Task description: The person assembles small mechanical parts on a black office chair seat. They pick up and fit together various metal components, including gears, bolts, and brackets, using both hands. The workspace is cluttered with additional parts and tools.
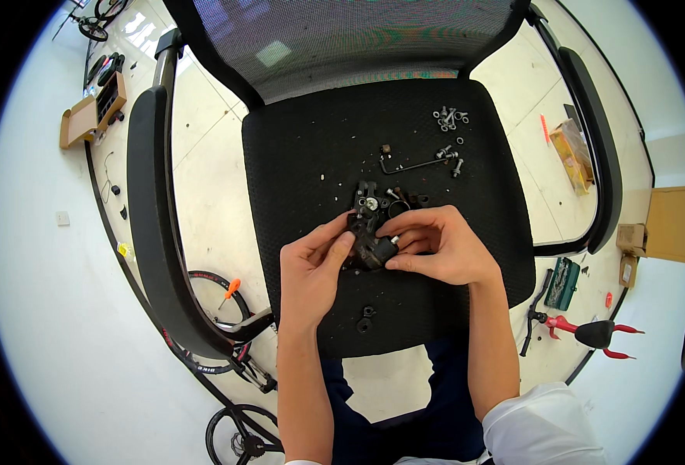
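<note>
In the middle of the black chair seat is a dark, greasy mechanical part, perhaps a bicycle brake caliper; its exact kind is unclear. My left hand pinches its left side between thumb and fingers. From the right, my right hand grips it close to a black cylinder with a silver pin. Just beyond my fingers lie a dark piece with a silver bolt head and a ring-shaped clamp. Farther up, an L-shaped hex key rests beside several bolts.
More bolts and nuts sit at the seat's far right, and a small black part near its front edge. Armrests flank the seat. On the floor are a wheel, an orange-handled screwdriver, a green toolbox and cardboard boxes.
</note>
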Demonstrator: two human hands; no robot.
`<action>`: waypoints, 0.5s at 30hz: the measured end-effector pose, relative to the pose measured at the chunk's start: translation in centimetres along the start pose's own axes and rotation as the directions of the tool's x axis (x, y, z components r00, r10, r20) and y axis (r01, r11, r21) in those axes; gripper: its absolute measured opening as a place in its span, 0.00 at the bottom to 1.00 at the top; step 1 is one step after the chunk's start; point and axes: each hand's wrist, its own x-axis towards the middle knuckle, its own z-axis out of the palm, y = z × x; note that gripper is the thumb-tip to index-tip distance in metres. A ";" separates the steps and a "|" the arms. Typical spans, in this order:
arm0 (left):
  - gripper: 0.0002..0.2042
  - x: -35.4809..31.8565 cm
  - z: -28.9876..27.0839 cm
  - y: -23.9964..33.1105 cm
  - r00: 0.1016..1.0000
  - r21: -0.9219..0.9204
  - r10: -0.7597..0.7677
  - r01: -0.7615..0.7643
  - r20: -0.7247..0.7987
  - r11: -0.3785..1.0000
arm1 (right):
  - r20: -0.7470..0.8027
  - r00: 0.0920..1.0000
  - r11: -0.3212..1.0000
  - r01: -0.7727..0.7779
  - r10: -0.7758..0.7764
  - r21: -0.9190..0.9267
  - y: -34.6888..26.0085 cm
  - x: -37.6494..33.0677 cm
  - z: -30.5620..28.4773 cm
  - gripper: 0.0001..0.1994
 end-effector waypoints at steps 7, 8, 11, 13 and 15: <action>0.14 0.1 0.1 0.0 1.000 -0.010 0.004 -0.004 0.008 1.000 | -0.023 1.000 0.997 0.006 -0.008 -0.080 -0.1 -0.1 0.0 0.19; 0.14 0.1 0.1 0.0 1.000 -0.012 0.006 -0.006 0.002 1.000 | -0.029 0.999 0.996 0.030 -0.032 -0.079 0.1 -0.1 0.1 0.19; 0.14 0.1 0.0 0.1 0.998 0.043 -0.039 0.041 -0.050 0.998 | -0.031 0.999 0.997 -0.015 0.013 -0.078 0.1 -0.2 0.0 0.19; 0.14 0.1 0.0 -0.1 0.999 0.033 -0.018 0.019 -0.030 0.999 | -0.023 0.998 0.996 -0.052 0.050 -0.076 -0.2 -0.3 -0.1 0.19; 0.14 0.2 0.0 -0.2 1.000 0.029 -0.014 0.015 -0.021 0.999 | -0.009 0.998 0.996 -0.056 0.055 -0.074 -0.3 -0.4 -0.1 0.18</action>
